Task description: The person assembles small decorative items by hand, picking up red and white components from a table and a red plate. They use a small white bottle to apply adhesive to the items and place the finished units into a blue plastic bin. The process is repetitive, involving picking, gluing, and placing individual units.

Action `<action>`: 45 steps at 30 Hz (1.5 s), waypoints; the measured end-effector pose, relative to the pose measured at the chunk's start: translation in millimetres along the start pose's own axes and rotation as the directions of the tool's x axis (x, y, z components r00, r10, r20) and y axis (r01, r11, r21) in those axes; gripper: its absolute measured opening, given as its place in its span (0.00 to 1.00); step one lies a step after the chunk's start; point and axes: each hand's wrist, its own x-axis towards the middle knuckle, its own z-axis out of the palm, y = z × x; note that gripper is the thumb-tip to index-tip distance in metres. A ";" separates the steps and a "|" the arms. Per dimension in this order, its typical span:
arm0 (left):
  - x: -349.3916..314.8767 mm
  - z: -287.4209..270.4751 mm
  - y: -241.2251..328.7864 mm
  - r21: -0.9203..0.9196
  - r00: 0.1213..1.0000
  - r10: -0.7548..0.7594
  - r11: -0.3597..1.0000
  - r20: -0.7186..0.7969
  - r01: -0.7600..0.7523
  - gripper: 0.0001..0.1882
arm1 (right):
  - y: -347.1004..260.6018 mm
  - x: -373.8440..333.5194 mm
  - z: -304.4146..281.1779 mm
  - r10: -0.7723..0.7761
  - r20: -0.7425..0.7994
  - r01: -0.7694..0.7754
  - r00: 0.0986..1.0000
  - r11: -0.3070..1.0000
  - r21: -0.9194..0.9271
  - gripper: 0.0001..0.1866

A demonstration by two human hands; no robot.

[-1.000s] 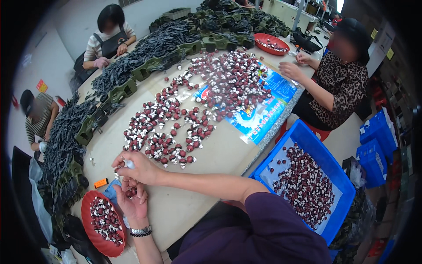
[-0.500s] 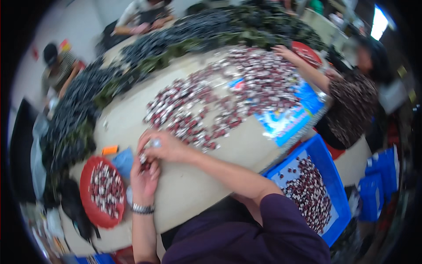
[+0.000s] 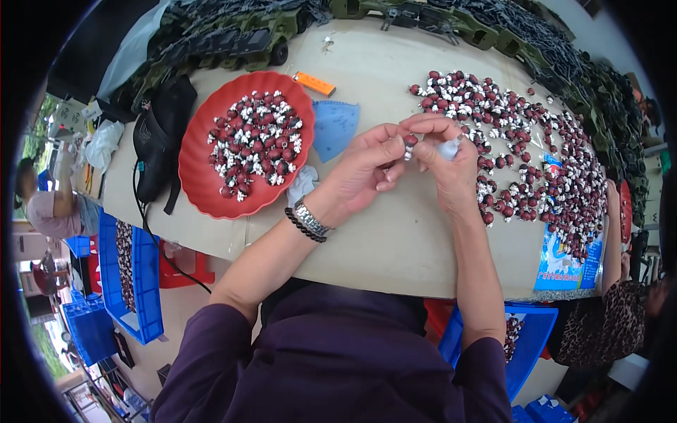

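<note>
View turned, bead [image 3: 410,142], white end toward wearer [image 3: 352,345]

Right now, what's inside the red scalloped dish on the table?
The red scalloped dish holds a loose heap of small maroon-and-white pieces. Bare red shows around them and in gaps. Whatever lies beneath the upper pieces is covered, so I can't tell.

Blue sheet [image 3: 552,266] on tbl [image 3: 395,247], R side: printed chars, too sm. to read.
</note>
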 end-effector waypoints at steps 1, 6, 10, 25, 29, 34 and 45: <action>-0.1 1.4 0.6 -0.005 1.000 0.006 1.000 -0.002 -0.006 0.15 | 0.1 0.3 -1.2 -0.005 0.007 0.006 1.000 1.000 -0.030 0.10; 1.7 0.4 -0.4 -0.016 1.000 0.019 1.000 -0.009 -0.019 0.15 | 1.2 2.3 -7.1 -0.026 0.032 0.029 0.999 0.996 -0.088 0.11; 1.7 0.0 0.1 -0.044 1.000 0.017 0.999 -0.008 -0.017 0.13 | 7.7 3.4 -11.2 -0.141 0.056 0.149 0.988 0.971 -0.189 0.14; 4.2 -8.2 -4.8 0.006 0.999 0.012 1.000 0.043 -0.013 0.17 | -1.6 -1.5 2.5 -0.256 0.032 0.241 0.966 0.853 -0.462 0.19; 2.3 -8.3 -5.1 -0.002 0.999 0.020 1.000 0.036 -0.020 0.17 | 1.4 -1.8 -0.3 -0.186 -0.025 0.165 0.982 0.920 -0.357 0.17; 1.8 -5.6 -5.5 0.009 0.999 0.011 1.000 0.035 -0.011 0.17 | 2.5 -1.7 -0.4 -0.176 -0.024 0.158 0.984 0.929 -0.334 0.14; -0.4 -0.9 -2.6 0.033 1.000 -0.018 0.999 0.026 0.017 0.18 | 1.4 -1.1 1.4 -0.188 -0.024 0.167 0.982 0.919 -0.358 0.11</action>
